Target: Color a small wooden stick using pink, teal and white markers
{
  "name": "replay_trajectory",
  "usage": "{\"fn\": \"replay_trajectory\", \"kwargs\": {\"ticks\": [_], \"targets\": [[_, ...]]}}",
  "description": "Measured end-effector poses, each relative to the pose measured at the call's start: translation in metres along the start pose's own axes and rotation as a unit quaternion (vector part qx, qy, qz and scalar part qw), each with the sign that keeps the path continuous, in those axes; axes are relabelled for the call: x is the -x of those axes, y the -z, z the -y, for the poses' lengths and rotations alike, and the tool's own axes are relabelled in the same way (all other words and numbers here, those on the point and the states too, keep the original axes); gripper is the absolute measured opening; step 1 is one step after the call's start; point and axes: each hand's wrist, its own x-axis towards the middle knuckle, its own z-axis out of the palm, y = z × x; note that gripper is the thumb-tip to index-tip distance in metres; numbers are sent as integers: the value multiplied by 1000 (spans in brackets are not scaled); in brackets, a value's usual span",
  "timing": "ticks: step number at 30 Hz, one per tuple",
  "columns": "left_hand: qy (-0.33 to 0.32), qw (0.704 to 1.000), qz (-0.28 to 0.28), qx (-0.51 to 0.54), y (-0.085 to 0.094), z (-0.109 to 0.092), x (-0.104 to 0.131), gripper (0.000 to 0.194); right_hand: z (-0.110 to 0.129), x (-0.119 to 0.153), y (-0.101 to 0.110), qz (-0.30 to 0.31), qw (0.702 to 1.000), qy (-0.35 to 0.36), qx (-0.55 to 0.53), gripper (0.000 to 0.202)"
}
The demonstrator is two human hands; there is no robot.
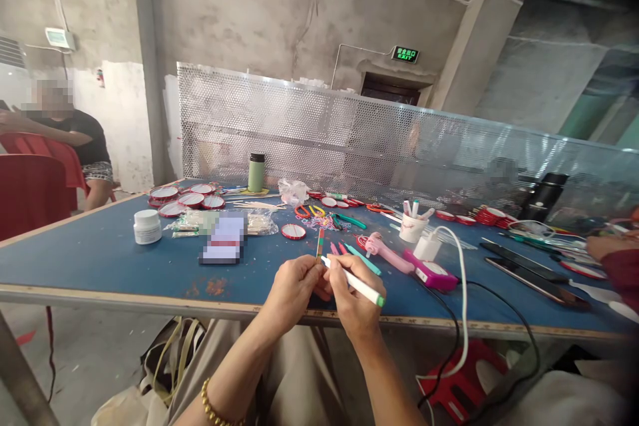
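My left hand, with a beaded bracelet at the wrist, pinches a thin stick banded in orange, red and green, held upright over the table's front edge. In my right hand is a white marker pen with a green end. Its tip meets the stick or lies very close to it, just above my left fingers. Beyond my hands lie pink and teal markers and a small round red-rimmed disc. My left fingers hide the lower end of the stick.
On the blue table stand a white jar, a phone, a green bottle and a cup of markers. Pliers lie behind. A white cable hangs over the front edge. Another person's sleeve shows at right.
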Motion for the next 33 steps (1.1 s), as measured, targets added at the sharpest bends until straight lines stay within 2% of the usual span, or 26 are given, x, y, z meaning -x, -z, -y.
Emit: {"fn": "replay_trajectory", "kwargs": {"ticks": [12, 33], "targets": [[1, 999, -13, -39, 0, -1, 0, 35, 0, -1, 0, 15, 1000, 3, 8, 18], [0, 999, -7, -35, 1, 1, -1, 33, 2, -3, 1, 14, 999, 11, 29, 19]]}}
